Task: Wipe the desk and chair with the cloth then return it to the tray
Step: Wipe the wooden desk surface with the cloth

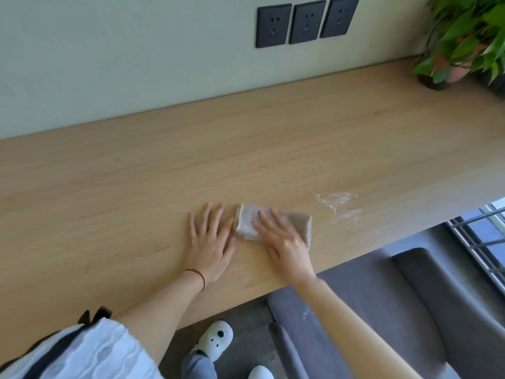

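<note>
right hand: flat, fingers spread, pressing folded grey-beige cloth | left hand: flat, open, palm on light wooden desk, just beside cloth

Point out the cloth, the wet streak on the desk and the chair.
cloth [247, 222]: head view, on its bare left part.
wet streak [337, 201]: head view, on the shiny smear right of the cloth.
chair [382, 302]: head view, on the grey seat.
</note>
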The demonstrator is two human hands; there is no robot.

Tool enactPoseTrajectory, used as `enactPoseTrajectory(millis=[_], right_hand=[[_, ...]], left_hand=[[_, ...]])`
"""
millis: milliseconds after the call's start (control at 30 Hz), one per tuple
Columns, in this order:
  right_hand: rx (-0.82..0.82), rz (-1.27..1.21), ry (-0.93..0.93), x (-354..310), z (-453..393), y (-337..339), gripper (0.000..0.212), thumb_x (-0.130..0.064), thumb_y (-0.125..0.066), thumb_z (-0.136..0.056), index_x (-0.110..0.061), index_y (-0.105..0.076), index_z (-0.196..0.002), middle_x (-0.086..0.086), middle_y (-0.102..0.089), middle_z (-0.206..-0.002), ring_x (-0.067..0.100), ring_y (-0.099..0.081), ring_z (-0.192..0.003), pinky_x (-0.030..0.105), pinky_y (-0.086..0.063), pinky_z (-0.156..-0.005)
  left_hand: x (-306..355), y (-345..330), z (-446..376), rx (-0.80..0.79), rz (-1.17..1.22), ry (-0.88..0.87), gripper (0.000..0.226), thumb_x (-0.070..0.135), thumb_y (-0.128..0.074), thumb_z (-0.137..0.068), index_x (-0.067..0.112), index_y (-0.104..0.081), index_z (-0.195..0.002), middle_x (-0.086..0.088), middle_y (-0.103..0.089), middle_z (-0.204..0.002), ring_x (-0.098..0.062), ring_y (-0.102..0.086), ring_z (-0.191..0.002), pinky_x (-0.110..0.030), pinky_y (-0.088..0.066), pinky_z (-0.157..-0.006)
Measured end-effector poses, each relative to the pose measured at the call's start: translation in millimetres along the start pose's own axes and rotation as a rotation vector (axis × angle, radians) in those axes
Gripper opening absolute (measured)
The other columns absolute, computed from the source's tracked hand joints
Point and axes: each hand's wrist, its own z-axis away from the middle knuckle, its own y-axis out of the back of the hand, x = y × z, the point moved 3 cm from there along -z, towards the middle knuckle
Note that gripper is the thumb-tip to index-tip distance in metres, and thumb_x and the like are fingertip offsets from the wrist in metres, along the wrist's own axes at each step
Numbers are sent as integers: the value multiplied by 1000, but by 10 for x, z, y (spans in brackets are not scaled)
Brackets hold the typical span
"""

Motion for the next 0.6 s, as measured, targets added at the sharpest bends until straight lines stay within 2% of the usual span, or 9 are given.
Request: enactPoseTrajectory(millis=[67, 133, 167, 300, 367, 433, 500, 600], right_hand=[[-58, -3, 131, -20, 270, 56, 41, -7, -55, -93, -17, -54, -133, 4, -47, -144, 31, -32, -140, 44, -26, -115], [-102, 34, 211, 150, 431, 203, 41, -7, -56, -93, -17, -54, -133, 3, -47, -144, 30, -34, -139, 44, -28, -115], [-108, 50, 194, 292, 452, 292, 43, -4, -56, -92, -17, -53, -133, 3, -46, -145, 29, -34, -139, 44, -29, -115], [47, 74, -164, 1082, 121, 652, 48, 3, -52, -91, -18, -52, -133, 5, -44, -146, 25, -31, -141, 47, -30, -114], [144, 61, -267, 1257, -243, 672, 40, -1, -52, -93, -15, -55, -130, 10, -47, -144, 31, -36, -138, 48, -34, -111], [199, 35, -271, 1135, -571, 505, 33, -9, -50, -96, -17, -59, -127, 10, -50, -142, 33, -39, -136, 47, -38, -108], [182, 26, -222, 837, -723, 285, 33, -15, -48, -98, -21, -59, -128, 6, -49, -143, 31, -36, -138, 46, -34, -111], [128, -3, -108, 442, -615, 80, 34, -14, -48, -97, -22, -58, -128, 3, -48, -144, 30, -32, -141, 44, -29, -115]], left_hand=[[2, -14, 6, -11, 2, -6, 55, 39, -41, -90, 27, -33, -143, -6, -19, -158, -31, -6, -146, -62, -5, -114], [-9, -17, 9, 3, 3, 1, 55, 42, -28, -91, 32, -26, -145, -5, -19, -158, -31, -7, -146, -61, -6, -114], [-14, -9, 3, 16, 13, 10, 56, 43, -23, -90, 33, -27, -145, -5, -21, -157, -30, -8, -146, -61, -7, -114], [-44, -40, -9, 15, 25, 20, 56, 45, -19, -90, 34, -26, -145, -4, -19, -158, -29, -5, -146, -60, -6, -115], [-54, -58, -14, 19, 33, 13, 55, 45, -20, -91, 34, -25, -145, -4, -19, -158, -29, -4, -146, -61, -6, -115], [-55, -65, -17, 7, 29, 8, 54, 45, -20, -92, 36, -24, -145, -3, -18, -158, -28, -4, -147, -60, -6, -115], [-47, -56, -14, -5, 19, 14, 53, 45, -18, -92, 37, -24, -144, -1, -18, -158, -27, -4, -147, -59, -5, -116], [16, -3, -32, 0, 10, 70, 54, 42, -21, -89, 29, -42, -137, -9, -34, -150, -33, -18, -143, -62, -12, -113]])
